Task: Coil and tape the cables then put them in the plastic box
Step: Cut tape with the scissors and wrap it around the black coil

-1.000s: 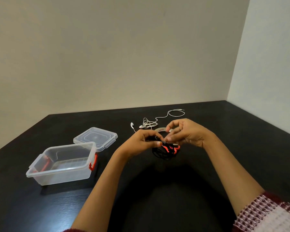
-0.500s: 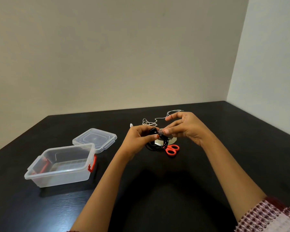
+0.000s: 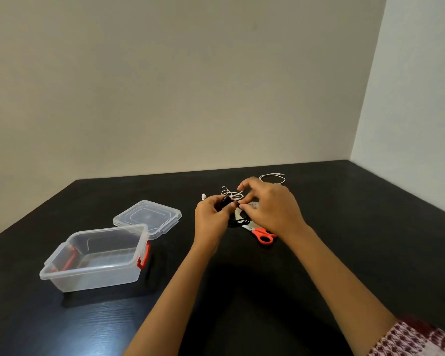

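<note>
Left hand (image 3: 210,217): back to camera, fingers curled, thumb and fingertips pinching the black cable (image 3: 239,222); bare forearm enters at 6 o'clock and points toward 1 o'clock. Right hand (image 3: 272,206): just beside the left at its 3 o'clock, fingers bent, tips pinching the same cable, one finger lifted; forearm enters from 5 o'clock, patterned sleeve (image 3: 419,340) at its near end.

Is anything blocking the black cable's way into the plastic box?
Nothing visible does. The plastic box sits open, its lid lying behind it, and no object lies between it and the black cable held by the left hand and right hand.
</note>
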